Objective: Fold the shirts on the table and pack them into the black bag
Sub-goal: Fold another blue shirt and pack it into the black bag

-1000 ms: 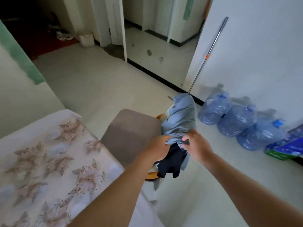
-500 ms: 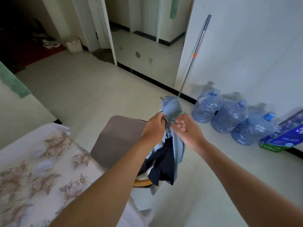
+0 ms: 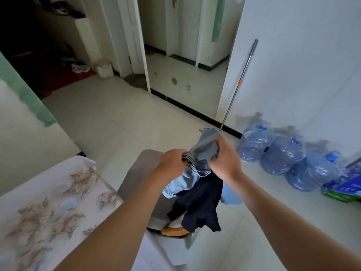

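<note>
I hold a bunched light blue shirt point(image 3: 205, 145) with a striped collar in the air above a chair. My left hand point(image 3: 170, 163) grips the striped collar edge. My right hand point(image 3: 224, 159) grips the bunched cloth just beside it. A dark navy garment point(image 3: 199, 208) hangs below the blue shirt, over the chair. The table point(image 3: 48, 208) with a floral cloth lies at the lower left. No black bag is in view.
A grey padded chair point(image 3: 140, 173) with a wooden frame stands under my hands, next to the table. Three large blue water bottles point(image 3: 281, 153) line the right wall beside a green and blue package point(image 3: 343, 188). A mop handle point(image 3: 238, 85) leans on the wall.
My hands have drawn slightly apart along the blue shirt's collar, spreading the cloth. The view has tilted upward, showing more of the doorways.
</note>
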Tool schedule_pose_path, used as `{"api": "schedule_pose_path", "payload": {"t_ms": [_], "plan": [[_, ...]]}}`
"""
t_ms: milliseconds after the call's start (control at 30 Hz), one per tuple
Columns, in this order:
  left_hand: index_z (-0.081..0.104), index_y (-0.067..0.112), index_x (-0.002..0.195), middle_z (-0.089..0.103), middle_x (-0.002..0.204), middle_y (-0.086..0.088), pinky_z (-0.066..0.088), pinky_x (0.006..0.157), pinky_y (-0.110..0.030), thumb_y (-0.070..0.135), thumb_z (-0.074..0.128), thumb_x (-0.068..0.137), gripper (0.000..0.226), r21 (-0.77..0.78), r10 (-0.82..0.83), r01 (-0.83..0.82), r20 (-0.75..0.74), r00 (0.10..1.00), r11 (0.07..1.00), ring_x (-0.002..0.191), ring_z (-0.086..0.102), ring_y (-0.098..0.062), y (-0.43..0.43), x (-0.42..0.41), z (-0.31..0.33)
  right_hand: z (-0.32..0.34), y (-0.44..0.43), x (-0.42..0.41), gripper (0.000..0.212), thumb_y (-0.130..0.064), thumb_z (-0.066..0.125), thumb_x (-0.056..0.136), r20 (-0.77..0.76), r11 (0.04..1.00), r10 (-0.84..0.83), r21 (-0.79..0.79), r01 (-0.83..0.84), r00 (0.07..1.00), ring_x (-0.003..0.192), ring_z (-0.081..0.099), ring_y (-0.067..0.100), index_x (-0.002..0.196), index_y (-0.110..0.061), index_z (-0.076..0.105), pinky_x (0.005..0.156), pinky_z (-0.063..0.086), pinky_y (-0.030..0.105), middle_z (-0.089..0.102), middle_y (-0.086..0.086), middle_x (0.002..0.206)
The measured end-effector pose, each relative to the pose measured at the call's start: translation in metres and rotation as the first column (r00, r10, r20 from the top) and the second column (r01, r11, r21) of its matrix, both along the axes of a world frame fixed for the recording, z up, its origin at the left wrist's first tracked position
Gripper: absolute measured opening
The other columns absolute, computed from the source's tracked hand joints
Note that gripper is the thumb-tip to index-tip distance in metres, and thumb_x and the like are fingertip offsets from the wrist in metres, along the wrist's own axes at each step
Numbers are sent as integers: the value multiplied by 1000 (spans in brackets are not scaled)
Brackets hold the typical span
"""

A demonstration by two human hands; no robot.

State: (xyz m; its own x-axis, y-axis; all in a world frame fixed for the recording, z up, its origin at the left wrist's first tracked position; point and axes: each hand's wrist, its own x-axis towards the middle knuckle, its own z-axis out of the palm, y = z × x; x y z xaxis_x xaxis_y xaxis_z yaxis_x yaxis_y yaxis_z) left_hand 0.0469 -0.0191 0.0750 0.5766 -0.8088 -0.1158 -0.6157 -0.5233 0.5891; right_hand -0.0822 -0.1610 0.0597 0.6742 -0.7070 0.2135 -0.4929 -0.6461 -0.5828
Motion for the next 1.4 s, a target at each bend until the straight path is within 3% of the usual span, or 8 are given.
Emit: {"api": "schedule_pose_path", "payload": {"t_ms": [167,333,467,700,867,1000,1133,1400], "plan": [[56,28,107,64,78,-2,48,60,-34,3,44,85,35,-233,290,-237,230,929,943,70,60,-29,36,15,35,0,14,4,16,-20,53,92,-425,987,-106,-157,42,899,97,62,30,103,-16,64,73,47,35,62,6,98],[57,31,109,65,89,1,45,65,-29,-6,35,84,50,-505,384,-373,-87,919,778,78,60,-22,96,30,66,58,78,40,9,-10,45,90,-24,994,-106,6,107,994,73,56,29,93,-16,51,61,37,33,57,2,78],[59,15,114,60,94,8,37,67,-11,-11,35,84,46,-635,469,-491,-221,855,597,86,53,-10,170,45,89,100,157,82,8,-18,51,92,104,984,140,91,-150,985,65,51,21,87,-18,45,56,34,34,56,-1,73],[49,19,113,61,88,-11,41,61,-32,6,40,91,27,-120,587,-582,8,810,804,73,57,-30,353,74,58,90,319,119,34,-18,57,84,-106,796,540,388,-465,835,85,61,18,115,-25,44,64,47,32,60,0,96],[52,15,94,59,84,-6,47,70,-34,18,43,87,11,110,712,-715,72,698,690,79,57,-29,484,78,33,64,406,141,15,-11,53,84,-50,637,628,606,-476,777,72,56,14,82,-26,56,65,40,29,58,-6,79],[59,9,98,64,69,-4,56,66,-34,23,48,76,29,83,837,-834,-92,539,546,68,64,-26,558,87,6,27,442,172,16,-20,55,89,-193,806,566,334,-488,802,92,60,17,102,-22,64,74,44,29,62,-5,103],[55,29,125,63,118,-6,49,91,-38,37,53,90,36,258,794,-790,116,597,556,109,58,-30,595,74,-33,-5,470,177,21,-20,60,93,-307,816,559,39,-576,770,103,61,18,113,-22,65,86,51,32,64,-3,115],[19,35,151,36,142,-9,48,94,-44,31,56,95,68,440,834,-747,-8,552,499,126,43,-32,608,58,-119,-78,527,189,30,-15,47,101,-381,532,833,356,-768,400,111,64,17,123,-17,66,87,50,28,68,-2,124]]}}
